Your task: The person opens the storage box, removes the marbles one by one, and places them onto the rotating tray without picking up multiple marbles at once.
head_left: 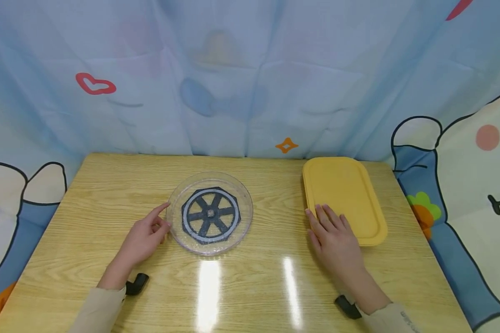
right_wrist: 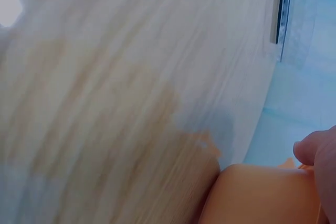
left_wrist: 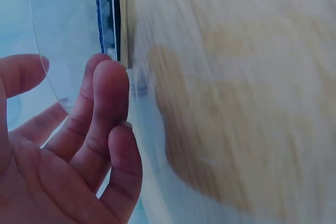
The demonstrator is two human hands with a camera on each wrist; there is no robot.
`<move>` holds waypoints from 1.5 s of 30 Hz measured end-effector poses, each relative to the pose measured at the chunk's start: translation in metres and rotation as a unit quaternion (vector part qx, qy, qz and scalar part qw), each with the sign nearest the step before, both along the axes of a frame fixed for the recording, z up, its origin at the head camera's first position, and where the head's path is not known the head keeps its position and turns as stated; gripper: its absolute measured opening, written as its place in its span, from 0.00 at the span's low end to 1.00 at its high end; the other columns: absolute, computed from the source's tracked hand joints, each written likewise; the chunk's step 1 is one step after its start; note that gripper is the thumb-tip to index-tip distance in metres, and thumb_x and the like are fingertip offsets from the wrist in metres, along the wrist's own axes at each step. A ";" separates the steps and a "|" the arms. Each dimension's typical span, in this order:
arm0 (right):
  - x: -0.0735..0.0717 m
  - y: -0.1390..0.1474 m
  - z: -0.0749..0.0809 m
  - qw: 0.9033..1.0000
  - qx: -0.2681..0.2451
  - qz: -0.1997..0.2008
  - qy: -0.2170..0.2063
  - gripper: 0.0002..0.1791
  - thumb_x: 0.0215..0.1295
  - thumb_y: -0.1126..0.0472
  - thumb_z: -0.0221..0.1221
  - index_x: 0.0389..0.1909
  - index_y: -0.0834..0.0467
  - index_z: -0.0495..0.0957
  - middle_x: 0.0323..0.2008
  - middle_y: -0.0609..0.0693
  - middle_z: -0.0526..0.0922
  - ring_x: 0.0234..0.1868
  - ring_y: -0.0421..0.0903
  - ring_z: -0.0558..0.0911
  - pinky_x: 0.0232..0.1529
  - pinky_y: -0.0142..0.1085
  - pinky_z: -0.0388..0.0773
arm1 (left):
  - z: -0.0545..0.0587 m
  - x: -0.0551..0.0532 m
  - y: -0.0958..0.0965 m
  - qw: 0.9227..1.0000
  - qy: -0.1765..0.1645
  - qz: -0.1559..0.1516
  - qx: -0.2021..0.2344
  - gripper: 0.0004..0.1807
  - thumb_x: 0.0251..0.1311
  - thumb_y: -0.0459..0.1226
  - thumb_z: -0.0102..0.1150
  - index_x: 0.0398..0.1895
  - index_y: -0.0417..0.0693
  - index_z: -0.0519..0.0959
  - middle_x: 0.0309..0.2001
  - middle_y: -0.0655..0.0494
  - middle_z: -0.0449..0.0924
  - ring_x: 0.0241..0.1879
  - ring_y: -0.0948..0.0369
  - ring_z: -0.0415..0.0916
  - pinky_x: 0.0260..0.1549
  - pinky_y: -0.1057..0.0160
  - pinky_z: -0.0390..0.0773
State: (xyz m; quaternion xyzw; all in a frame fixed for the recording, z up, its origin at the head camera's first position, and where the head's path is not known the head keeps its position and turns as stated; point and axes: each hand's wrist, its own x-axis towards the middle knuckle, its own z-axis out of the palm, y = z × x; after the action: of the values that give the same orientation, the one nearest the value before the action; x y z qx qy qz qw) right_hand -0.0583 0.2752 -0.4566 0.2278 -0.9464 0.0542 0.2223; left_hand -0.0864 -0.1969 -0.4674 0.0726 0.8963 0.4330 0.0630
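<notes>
A clear round dish (head_left: 245, 226) lies on the table, with a dark spoked wheel shape and a pale ring at its middle. At its left edge is my left hand (head_left: 143, 239), index fingertip and thumb right at the rim. The left wrist view shows that hand's fingers (left_wrist: 110, 93) loosely bent beside the see-through wall. My right hand (head_left: 337, 243) lies with fingers extended on the near left part of a yellow rectangular plastic box (head_left: 343, 185) with a flat top. In the right wrist view a fingertip (right_wrist: 310, 148) is at the box's upper edge.
The wood-grain table (head_left: 271, 277) ends at a light blue printed curtain (head_left: 241, 92) behind it and at both sides. Black wrist devices (head_left: 137, 284) sit below each wrist. Light glare streaks the table's near part.
</notes>
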 end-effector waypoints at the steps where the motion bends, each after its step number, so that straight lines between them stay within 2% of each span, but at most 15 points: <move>1: 0.001 -0.001 0.000 1.000 -0.001 0.000 0.002 0.27 0.64 0.59 0.60 0.65 0.60 0.76 0.61 0.64 0.76 0.65 0.62 0.71 0.57 0.66 0.67 | 0.000 -0.001 0.001 1.000 -0.006 -0.003 0.004 0.29 0.73 0.39 0.55 0.74 0.49 0.64 0.31 0.53 0.78 0.21 0.60 0.72 0.21 0.63 0.70; 8: 0.007 -0.013 -0.002 1.000 0.012 -0.001 -0.002 0.28 0.65 0.57 0.59 0.65 0.60 0.75 0.62 0.64 0.75 0.66 0.62 0.71 0.58 0.65 0.66 | -0.004 -0.004 0.002 0.997 -0.054 -0.036 0.048 0.32 0.72 0.41 0.57 0.76 0.48 0.60 0.27 0.53 0.76 0.22 0.57 0.75 0.26 0.61 0.76; 13: 0.011 -0.021 -0.002 1.000 0.015 0.000 -0.008 0.27 0.67 0.56 0.57 0.66 0.60 0.74 0.63 0.63 0.75 0.67 0.61 0.70 0.59 0.64 0.66 | -0.007 -0.006 -0.002 0.994 -0.060 -0.062 0.070 0.38 0.69 0.41 0.61 0.78 0.48 0.56 0.28 0.53 0.76 0.24 0.56 0.77 0.30 0.61 0.77; 19: 0.014 -0.030 -0.003 1.000 0.004 0.008 -0.019 0.31 0.61 0.59 0.63 0.67 0.59 0.73 0.64 0.62 0.74 0.68 0.60 0.69 0.60 0.64 0.65 | -0.011 -0.007 -0.005 0.990 -0.060 -0.087 0.089 0.43 0.67 0.42 0.63 0.80 0.50 0.51 0.30 0.52 0.76 0.25 0.56 0.76 0.32 0.61 0.77; 27: 0.016 -0.039 -0.004 0.999 -0.018 0.020 -0.027 0.31 0.62 0.59 0.63 0.68 0.59 0.73 0.65 0.62 0.73 0.68 0.60 0.69 0.60 0.63 0.66 | -0.012 -0.005 -0.006 0.988 -0.073 -0.082 0.111 0.44 0.67 0.42 0.63 0.80 0.52 0.50 0.31 0.50 0.75 0.26 0.56 0.74 0.32 0.62 0.76; 32: 0.016 -0.040 -0.004 0.999 -0.031 0.024 -0.033 0.26 0.73 0.54 0.53 0.68 0.59 0.72 0.65 0.62 0.73 0.69 0.60 0.68 0.60 0.63 0.66 | -0.012 -0.004 -0.007 0.987 -0.071 -0.082 0.118 0.44 0.67 0.40 0.63 0.80 0.50 0.50 0.31 0.50 0.74 0.27 0.56 0.74 0.31 0.62 0.76; 35: 0.015 -0.040 -0.004 0.998 -0.035 0.025 -0.041 0.26 0.76 0.52 0.49 0.69 0.59 0.72 0.66 0.62 0.72 0.69 0.60 0.67 0.60 0.63 0.66 | -0.011 -0.003 -0.007 0.986 -0.071 -0.080 0.129 0.44 0.67 0.39 0.64 0.80 0.51 0.50 0.31 0.49 0.74 0.27 0.56 0.74 0.31 0.62 0.76; 42: 0.016 -0.040 0.002 0.998 -0.045 0.022 -0.044 0.30 0.64 0.58 0.64 0.67 0.60 0.73 0.64 0.62 0.73 0.68 0.60 0.69 0.60 0.63 0.67 | -0.014 -0.003 -0.005 0.981 -0.079 -0.074 0.162 0.44 0.66 0.38 0.64 0.80 0.50 0.50 0.32 0.47 0.73 0.27 0.56 0.73 0.30 0.62 0.76; 45: 0.017 -0.040 0.004 0.998 -0.045 0.021 -0.048 0.31 0.62 0.58 0.66 0.67 0.60 0.74 0.64 0.62 0.74 0.68 0.60 0.69 0.59 0.63 0.67 | -0.015 -0.003 -0.004 0.980 -0.081 -0.067 0.168 0.44 0.66 0.38 0.64 0.80 0.51 0.52 0.32 0.47 0.73 0.28 0.57 0.72 0.30 0.62 0.76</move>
State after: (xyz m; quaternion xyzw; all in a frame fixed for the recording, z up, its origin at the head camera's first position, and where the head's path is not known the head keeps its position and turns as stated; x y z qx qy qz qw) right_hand -0.0411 0.2351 -0.4522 0.2341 -0.9478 0.1124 0.1852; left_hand -0.0892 -0.2012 -0.4829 0.1069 0.7958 0.5766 0.1514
